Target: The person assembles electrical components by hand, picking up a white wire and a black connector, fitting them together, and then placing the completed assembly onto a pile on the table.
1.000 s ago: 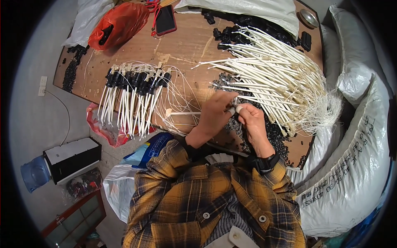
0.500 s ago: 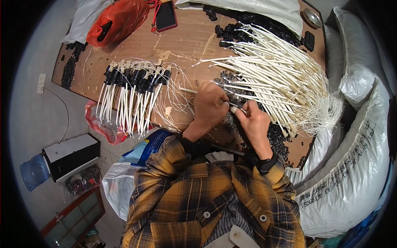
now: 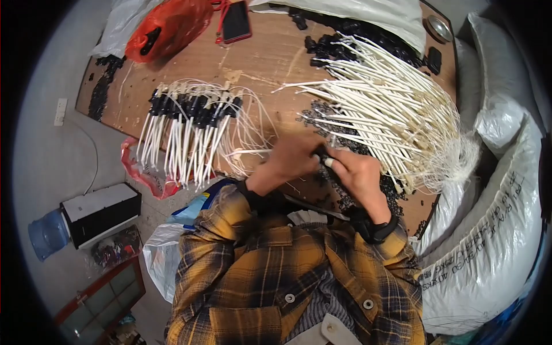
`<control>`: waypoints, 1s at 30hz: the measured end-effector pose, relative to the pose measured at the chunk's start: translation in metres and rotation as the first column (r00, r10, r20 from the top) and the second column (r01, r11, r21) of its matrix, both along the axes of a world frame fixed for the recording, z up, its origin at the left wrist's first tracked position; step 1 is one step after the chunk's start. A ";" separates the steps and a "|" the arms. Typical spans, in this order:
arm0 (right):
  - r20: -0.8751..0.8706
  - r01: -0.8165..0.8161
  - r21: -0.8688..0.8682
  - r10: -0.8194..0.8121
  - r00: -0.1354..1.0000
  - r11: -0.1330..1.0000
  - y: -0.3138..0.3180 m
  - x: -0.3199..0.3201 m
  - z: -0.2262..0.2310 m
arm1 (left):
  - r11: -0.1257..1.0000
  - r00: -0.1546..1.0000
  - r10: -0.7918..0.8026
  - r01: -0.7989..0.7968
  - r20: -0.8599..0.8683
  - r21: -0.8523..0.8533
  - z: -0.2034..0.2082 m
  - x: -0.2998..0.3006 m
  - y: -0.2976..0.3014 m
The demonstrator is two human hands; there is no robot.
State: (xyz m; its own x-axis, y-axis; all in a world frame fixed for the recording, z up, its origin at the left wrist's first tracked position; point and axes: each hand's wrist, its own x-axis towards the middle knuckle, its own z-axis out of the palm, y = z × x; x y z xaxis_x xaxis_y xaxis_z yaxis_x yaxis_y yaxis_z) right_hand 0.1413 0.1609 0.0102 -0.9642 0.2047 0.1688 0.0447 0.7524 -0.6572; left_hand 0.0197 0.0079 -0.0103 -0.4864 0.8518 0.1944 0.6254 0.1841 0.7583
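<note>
Hands pinched one black connector (image 3: 319, 154) onto a white wire (image 3: 253, 152) above the table (image 3: 270, 63).
Left hand (image 3: 293, 158) and right hand (image 3: 359, 175) had fingers pressed together; a slipping grip risked dropping it among loose black pieces (image 3: 351, 198).

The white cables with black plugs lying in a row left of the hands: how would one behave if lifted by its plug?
The finished cables would probably droop, since their thin tails already curl in loops on the table. Each looks light for its length, being slim. Neighbours might drag along, as the tails overlap and tangle.
</note>
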 end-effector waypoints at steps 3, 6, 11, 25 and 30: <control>0.119 0.023 -0.238 0.005 0.993 0.971 0.004 -0.006 0.005 | 0.999 0.994 0.030 -0.034 -0.105 -0.037 0.008 0.012 0.002; 0.321 0.052 -0.392 0.083 0.943 0.919 0.003 -0.008 0.013 | 0.996 0.972 0.061 -0.076 -0.225 -0.056 0.016 0.018 -0.002; 0.263 0.090 -0.413 0.025 0.964 0.906 -0.016 -0.015 0.005 | 0.994 0.944 0.101 -0.106 -0.314 -0.001 0.019 0.021 -0.018; -0.394 0.035 0.026 -0.022 0.919 0.999 -0.030 -0.049 0.029 | 0.835 0.602 0.540 -0.469 -0.589 0.287 0.050 -0.072 -0.113; -0.191 0.029 0.041 -0.020 0.981 0.999 -0.032 -0.049 0.010 | 0.651 0.314 0.616 -0.719 -0.723 0.243 0.045 -0.126 -0.167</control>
